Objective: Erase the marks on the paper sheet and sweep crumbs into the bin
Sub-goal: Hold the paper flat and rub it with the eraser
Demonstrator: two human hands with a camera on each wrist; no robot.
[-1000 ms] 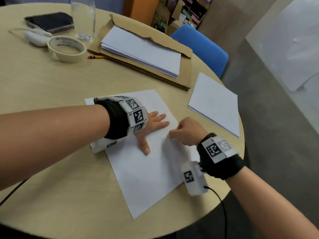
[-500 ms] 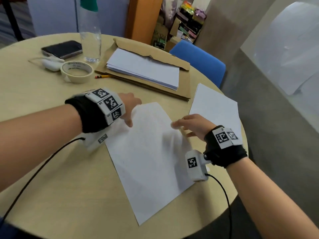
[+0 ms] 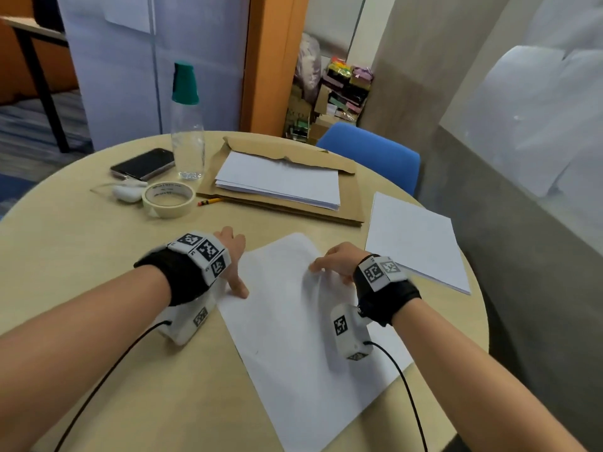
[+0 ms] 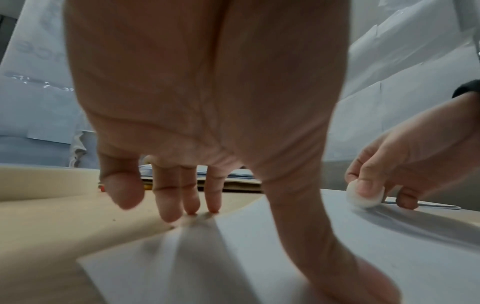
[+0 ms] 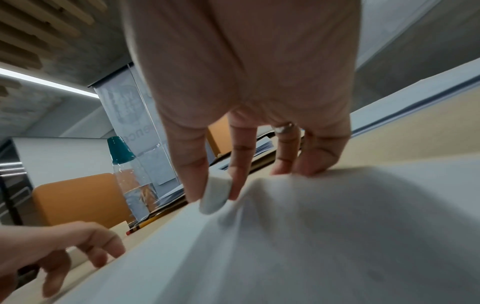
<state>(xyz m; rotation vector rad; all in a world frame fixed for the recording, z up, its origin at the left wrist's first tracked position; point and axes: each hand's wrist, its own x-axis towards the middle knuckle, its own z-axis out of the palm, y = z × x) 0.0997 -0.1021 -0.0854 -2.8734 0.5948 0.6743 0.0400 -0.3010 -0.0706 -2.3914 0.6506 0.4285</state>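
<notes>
paper sheet lay near the table's front-right edge, far end bowed up | left hand pressed its left edge, fingers extended | right hand pinched one white eraser (touching the sheet) | bare tabletop left | two other paper stacks beyond

The paper sheet is white and lies slanted on the round bench — its right side is lifted into a soft fold, the rest is flat. A small white eraser with rounded corners — pinched between two fingers — touches the raised part.
</notes>
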